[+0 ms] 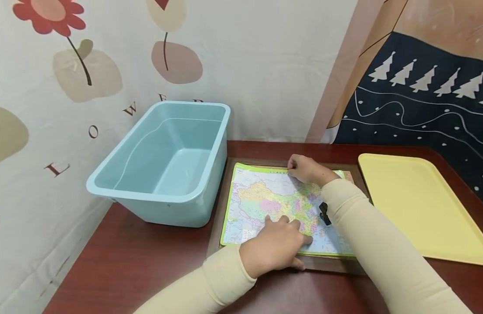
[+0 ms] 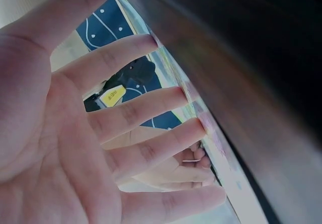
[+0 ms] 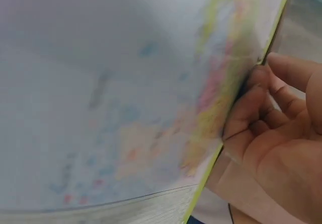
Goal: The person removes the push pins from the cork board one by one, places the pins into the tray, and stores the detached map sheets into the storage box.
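A laminated map [image 1: 261, 192] with a light green border lies on a brown-edged board [image 1: 222, 226] on the table. My left hand [image 1: 278, 244] spreads its fingers over the map's lower middle, fingertips touching the sheet and thumb down at the board's near edge. In the left wrist view, the left fingers [image 2: 146, 151] are straight and apart. At the map's far edge, my right hand [image 1: 308, 168] has its fingers curled and pinches the border. The right wrist view shows the right hand [image 3: 282, 128] at that green edge, the map [image 3: 126, 108] blurred beside it.
A light blue plastic tub [image 1: 182, 198] stands left of the board, close to it. To the right lies a yellow tray [image 1: 422, 205], partly behind my right sleeve. Behind the dark red table [image 1: 147, 257] hangs a printed cloth [image 1: 265, 78]. A black device [image 1: 324, 213] is at my right wrist.
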Demonstrator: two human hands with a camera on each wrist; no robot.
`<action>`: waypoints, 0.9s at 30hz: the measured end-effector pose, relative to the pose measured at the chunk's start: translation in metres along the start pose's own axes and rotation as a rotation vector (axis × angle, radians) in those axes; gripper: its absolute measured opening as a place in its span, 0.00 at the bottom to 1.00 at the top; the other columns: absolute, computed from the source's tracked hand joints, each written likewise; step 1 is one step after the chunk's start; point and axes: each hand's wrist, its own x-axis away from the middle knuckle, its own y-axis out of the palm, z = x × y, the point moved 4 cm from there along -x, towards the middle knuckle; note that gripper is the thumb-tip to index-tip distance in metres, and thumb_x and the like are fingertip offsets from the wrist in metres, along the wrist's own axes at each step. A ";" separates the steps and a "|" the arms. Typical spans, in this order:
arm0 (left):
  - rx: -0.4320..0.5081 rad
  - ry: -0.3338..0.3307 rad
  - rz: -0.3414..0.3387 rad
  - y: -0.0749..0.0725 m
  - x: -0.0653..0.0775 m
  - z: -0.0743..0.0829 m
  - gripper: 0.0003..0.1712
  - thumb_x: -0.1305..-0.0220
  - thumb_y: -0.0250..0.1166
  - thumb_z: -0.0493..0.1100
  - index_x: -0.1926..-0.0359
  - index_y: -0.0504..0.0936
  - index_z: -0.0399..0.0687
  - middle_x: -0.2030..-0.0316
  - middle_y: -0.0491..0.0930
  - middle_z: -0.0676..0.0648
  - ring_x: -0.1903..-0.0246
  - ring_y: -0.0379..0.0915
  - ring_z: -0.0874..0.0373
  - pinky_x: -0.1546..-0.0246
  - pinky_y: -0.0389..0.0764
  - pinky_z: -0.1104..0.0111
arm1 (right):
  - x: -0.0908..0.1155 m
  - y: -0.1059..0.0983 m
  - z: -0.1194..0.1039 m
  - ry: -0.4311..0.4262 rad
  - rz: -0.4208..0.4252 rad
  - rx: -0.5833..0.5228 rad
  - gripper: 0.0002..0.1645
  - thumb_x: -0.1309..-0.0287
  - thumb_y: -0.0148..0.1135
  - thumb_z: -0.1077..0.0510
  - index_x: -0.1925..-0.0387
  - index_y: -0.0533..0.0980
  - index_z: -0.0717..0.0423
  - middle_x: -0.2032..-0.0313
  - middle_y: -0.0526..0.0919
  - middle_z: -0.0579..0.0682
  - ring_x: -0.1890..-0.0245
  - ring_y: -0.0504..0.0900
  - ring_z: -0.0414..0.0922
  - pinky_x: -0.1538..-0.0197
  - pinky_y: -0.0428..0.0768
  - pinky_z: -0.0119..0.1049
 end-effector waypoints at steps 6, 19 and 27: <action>0.002 0.007 -0.019 0.001 -0.002 0.001 0.33 0.48 0.69 0.72 0.39 0.78 0.80 0.46 0.79 0.55 0.47 0.75 0.52 0.49 0.78 0.41 | 0.001 0.002 0.008 0.011 -0.003 -0.060 0.05 0.27 0.52 0.59 0.57 0.70 0.58 0.60 0.74 0.55 0.60 0.72 0.49 0.58 0.72 0.39; 0.013 0.017 0.041 0.001 -0.002 -0.001 0.33 0.49 0.71 0.70 0.40 0.81 0.75 0.51 0.80 0.52 0.53 0.75 0.52 0.64 0.81 0.51 | 0.000 0.004 0.001 -0.009 0.002 -0.075 0.05 0.26 0.50 0.61 0.58 0.70 0.59 0.59 0.74 0.56 0.62 0.73 0.50 0.59 0.72 0.40; 0.021 0.015 0.045 0.002 -0.002 -0.001 0.33 0.50 0.72 0.69 0.41 0.81 0.75 0.51 0.79 0.53 0.53 0.74 0.52 0.64 0.81 0.52 | -0.003 0.006 0.003 0.014 -0.013 -0.050 0.05 0.26 0.48 0.60 0.57 0.70 0.58 0.60 0.73 0.56 0.60 0.72 0.50 0.57 0.71 0.41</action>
